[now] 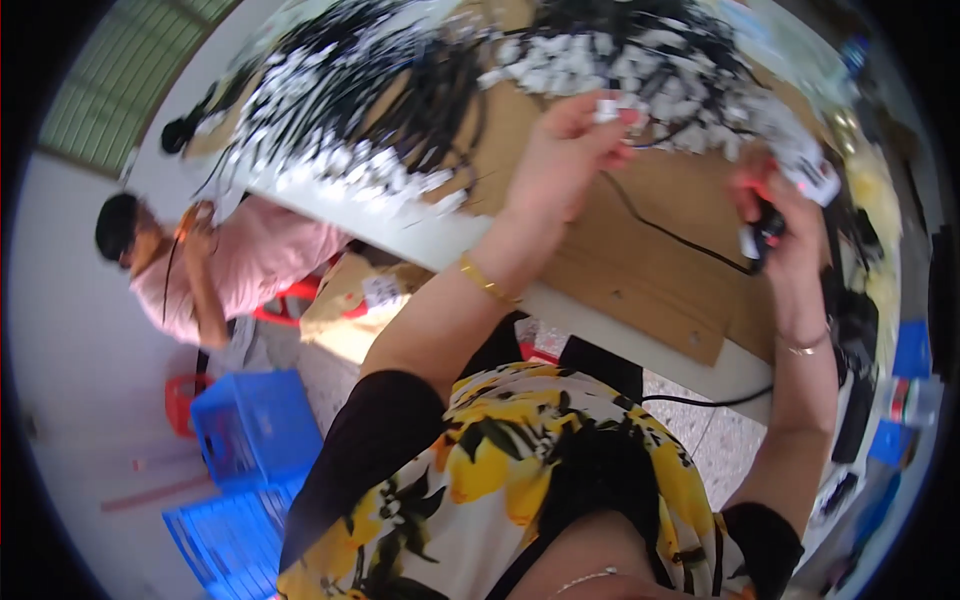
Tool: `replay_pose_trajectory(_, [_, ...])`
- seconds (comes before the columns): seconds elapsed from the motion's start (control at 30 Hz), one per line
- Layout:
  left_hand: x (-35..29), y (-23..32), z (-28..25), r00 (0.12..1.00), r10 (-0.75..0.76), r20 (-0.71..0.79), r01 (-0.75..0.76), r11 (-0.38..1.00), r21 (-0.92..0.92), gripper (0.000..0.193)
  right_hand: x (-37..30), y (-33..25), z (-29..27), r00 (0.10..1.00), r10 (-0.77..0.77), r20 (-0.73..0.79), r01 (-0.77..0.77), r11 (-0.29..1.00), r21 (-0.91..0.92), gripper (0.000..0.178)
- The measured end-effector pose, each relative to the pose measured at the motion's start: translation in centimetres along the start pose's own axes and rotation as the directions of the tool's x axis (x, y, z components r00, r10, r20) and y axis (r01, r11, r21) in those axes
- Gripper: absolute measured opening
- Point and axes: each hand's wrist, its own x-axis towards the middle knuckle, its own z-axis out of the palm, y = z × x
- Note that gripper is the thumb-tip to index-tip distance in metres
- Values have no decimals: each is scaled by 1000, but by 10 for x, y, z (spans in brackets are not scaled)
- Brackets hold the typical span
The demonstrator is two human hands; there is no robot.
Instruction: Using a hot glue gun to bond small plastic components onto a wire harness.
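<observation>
My left hand [570, 150] is raised over the cardboard, its fingers pinched on a small white piece [606, 111] at the end of a black cable. To the right, my right hand [790, 215] is closed round a black object [767, 228] whose kind is blurred. A red glow shows on its fingers. A black cord [680, 236] sags from near my left hand across to the black object. Just beyond my right hand is a white object [815, 178] with a dark mark, partly hidden by the fingers.
Bundles of black cables [380, 70] with white ends lie across the far table. Brown cardboard [640, 290] covers the near part. At left, a person in pink [250, 250] holds a cable, near a brown sack [355, 305] and blue crates [255, 425]. Black items [855, 400] line the right side.
</observation>
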Motion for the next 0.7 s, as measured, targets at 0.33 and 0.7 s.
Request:
replay_pose_trajectory(0.33, [20, -4, 22, 985, 164, -48, -154, 972, 176, 20, -6, -18, -1, 989, 118, -86, -128, 983, -130, 18])
replay_pose_trajectory(0.7, [20, -11, 23, 948, 300, -108, -240, 894, 380, 22, -4, -2, -1, 976, 141, -168, -181, 950, -254, 18])
